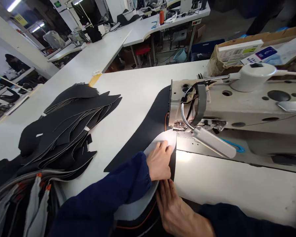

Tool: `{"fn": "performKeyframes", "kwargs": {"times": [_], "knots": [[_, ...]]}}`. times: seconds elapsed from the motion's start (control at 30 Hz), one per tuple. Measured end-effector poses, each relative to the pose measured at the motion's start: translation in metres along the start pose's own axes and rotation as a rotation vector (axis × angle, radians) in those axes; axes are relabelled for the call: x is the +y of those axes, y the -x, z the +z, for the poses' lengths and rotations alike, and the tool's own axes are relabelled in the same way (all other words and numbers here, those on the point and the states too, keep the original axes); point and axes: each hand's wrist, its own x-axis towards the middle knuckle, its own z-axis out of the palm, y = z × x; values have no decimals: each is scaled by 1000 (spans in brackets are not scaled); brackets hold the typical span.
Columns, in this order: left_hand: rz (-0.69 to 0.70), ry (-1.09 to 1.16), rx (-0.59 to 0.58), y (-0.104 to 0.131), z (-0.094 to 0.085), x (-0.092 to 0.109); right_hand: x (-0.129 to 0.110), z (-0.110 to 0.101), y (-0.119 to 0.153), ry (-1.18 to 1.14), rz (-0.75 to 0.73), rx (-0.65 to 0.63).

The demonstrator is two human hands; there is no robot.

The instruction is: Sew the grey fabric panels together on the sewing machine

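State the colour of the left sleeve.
The left sleeve is dark blue, best seen in the head view.

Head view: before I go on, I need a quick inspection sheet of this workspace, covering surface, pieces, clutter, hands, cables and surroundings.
Surface: white table, with a yellow strip along its far edge.
Job's things: black fabric and a light grey piece reach the sewing machine.
Clutter: pile of black pieces on the left; cardboard box holding packs behind the machine.
Left hand: fingers on the grey piece.
Right hand: fingers extended, on the fabric, nearer the camera.
Cables: metal-sheathed cable loops down to the lamp.
Surroundings: another table with an orange spool; blue basket below.
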Motion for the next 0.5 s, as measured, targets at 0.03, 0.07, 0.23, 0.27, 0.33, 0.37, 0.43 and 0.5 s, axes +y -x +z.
{"fn": "performKeyframes", "kwargs": {"times": [0.03, 0.07, 0.23, 0.27, 0.33, 0.37, 0.43, 0.5], "knots": [[-29, -7, -15, 7, 2, 2, -3, 2, 2, 4, -12, 2], [-48, -17, -27, 13, 4, 4, -5, 5, 3, 8, -15, 7], [-31, -55, -40, 13, 10, 6, -14, 18, 7, 14, 49, -29], [-23, -67, -13, 10, 9, 5, -12, 16, 6, 2, 52, -41], [9, -82, 65, 3, 7, 2, 0, 6, 2, -77, 31, -48], [24, -77, 104, -1, 6, 0, 12, -2, 0, -171, -3, -61], [25, -40, 149, -10, 5, -4, 46, -20, -5, -471, -57, -117], [2, -7, 159, -18, 6, -7, 91, -31, -6, -812, 61, -122]]}}
